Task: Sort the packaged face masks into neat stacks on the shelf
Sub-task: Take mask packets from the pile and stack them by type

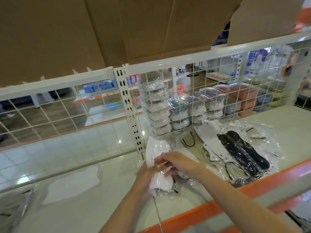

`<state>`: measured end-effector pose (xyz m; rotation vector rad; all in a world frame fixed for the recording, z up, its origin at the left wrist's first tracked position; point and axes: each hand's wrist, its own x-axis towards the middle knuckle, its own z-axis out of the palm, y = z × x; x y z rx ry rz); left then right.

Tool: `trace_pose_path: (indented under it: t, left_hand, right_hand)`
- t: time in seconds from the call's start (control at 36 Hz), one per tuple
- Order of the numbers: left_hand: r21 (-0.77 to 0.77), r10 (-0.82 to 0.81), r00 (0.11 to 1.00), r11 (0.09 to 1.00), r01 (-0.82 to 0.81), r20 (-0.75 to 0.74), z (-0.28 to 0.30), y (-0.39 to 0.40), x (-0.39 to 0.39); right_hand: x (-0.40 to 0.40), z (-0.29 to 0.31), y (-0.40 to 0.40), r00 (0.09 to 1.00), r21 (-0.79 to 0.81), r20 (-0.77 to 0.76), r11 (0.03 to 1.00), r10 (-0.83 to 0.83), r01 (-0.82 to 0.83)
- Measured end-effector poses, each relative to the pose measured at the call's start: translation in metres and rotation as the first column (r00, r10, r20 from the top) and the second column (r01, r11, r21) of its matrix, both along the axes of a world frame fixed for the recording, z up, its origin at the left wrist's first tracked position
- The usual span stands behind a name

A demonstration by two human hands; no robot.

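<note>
Both hands [161, 167] w/ fingers clamped on white mask pack [158, 165]; square its edges, then lay flat on shelf [101, 207] by loose packs [235, 152].

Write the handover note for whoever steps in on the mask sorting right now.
Hands: left hand and right hand both grip one white packaged mask, held upright above the shelf, near the white upright post.
Things: a loose pile of packaged masks, white and black, lies unsorted on the shelf to the right. Stacked packs stand behind the wire grid.
Done: no neat stack visible on this side yet.
Left: set down the held mask, then stack the pile.
</note>
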<state>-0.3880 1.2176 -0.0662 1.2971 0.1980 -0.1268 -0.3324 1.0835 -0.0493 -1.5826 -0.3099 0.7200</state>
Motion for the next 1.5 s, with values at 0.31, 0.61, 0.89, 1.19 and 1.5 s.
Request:
trace_pose_path:
  t: [0.31, 0.61, 0.89, 1.19, 1.5]
  left_hand:
    - [-0.094, 0.202, 0.972, 0.972, -0.214, -0.118, -0.014, 0.037, -0.014]
    - [-0.552, 0.095, 0.966, 0.806, -0.216, -0.240, -0.027, 0.055, 0.000]
    - [-0.255, 0.299, 0.871, 0.874, -0.414, -0.391, -0.022, 0.042, 0.005]
    - [0.191, 0.380, 0.903, 0.919, -0.344, -0.201, -0.009, 0.048, 0.013]
    - [0.747, 0.317, 0.948, 0.635, -0.198, -0.018, -0.014, 0.047, 0.014]
  right_hand:
    - [0.022, -0.044, -0.029, 0.791, -0.753, 0.548, 0.572, 0.272, 0.325]
    - [0.016, -0.056, -0.030, 0.720, -0.742, 0.625, 0.515, 0.302, 0.428]
    - [0.015, -0.047, -0.015, 0.709, -0.801, 0.581, 0.434, 0.400, 0.412]
    - [0.018, -0.042, -0.011, 0.720, -0.834, 0.537, 0.406, 0.439, 0.374]
    - [0.018, -0.037, -0.017, 0.683, -0.844, 0.533, 0.366, 0.499, 0.392]
